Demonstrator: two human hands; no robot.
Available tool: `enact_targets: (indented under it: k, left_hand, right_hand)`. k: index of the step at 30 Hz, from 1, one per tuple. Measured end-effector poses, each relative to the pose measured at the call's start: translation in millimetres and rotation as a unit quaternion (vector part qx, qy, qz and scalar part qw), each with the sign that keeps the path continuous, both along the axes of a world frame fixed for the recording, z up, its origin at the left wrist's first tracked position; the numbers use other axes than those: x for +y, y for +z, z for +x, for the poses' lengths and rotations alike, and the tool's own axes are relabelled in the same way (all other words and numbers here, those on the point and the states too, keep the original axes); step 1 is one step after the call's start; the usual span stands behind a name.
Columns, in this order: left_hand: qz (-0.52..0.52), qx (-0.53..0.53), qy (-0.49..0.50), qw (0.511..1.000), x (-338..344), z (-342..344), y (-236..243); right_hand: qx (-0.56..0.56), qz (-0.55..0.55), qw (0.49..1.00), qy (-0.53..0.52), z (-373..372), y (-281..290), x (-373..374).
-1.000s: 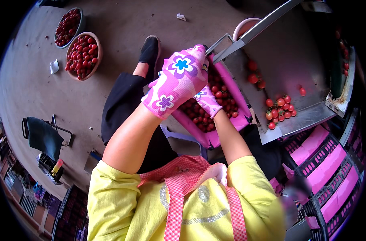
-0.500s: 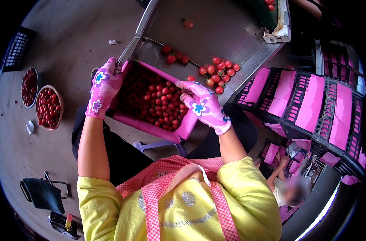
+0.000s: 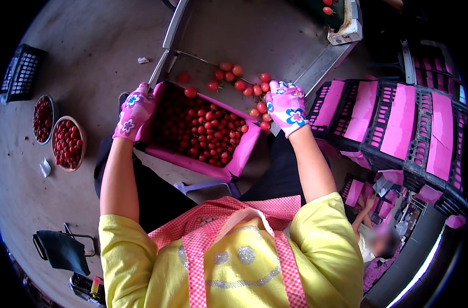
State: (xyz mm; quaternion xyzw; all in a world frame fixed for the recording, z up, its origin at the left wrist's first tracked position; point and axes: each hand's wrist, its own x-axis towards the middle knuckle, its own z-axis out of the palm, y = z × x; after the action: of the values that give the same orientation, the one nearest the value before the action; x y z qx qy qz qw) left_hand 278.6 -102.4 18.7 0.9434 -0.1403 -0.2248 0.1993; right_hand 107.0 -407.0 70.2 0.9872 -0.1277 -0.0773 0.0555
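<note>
yellow shirt (image 3: 134,262) | pink gingham apron (image 3: 197,267) | hands (image 3: 135,114): pink flowered gloves (image 3: 288,110) | dark trousers (image 3: 154,190)

Glossy, round red tomatoes (image 3: 237,70) lay loose along the near edge of the grey sheet-metal tray (image 3: 254,31), bunched toward its right corner. A heap of small red tomatoes (image 3: 208,126) spread wall to wall inside the rectangular pink-sided crate (image 3: 244,151), just beside that edge.
</note>
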Motion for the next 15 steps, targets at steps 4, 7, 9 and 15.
enact_targets:
  k: [4,7,9,15]
  left_hand:
    - [0.007,0.008,-0.006,1.0,-5.2,-1.0,10.2]
    - [-0.002,-0.009,-0.02,1.0,-2.1,-0.8,7.8]
    - [0.007,0.031,0.019,0.999,-3.3,-1.2,9.1]
    - [0.008,0.022,-0.003,1.0,-2.3,0.8,7.1]
  right_hand:
    - [-0.045,0.101,0.994,0.02,-28.2,-16.6,39.8]
    - [-0.074,0.137,0.986,0.056,-36.4,-15.0,64.0]
    - [-0.053,0.212,0.976,0.018,-22.8,-11.6,65.8]
    - [-0.145,0.278,0.946,0.079,-13.8,-30.0,75.1]
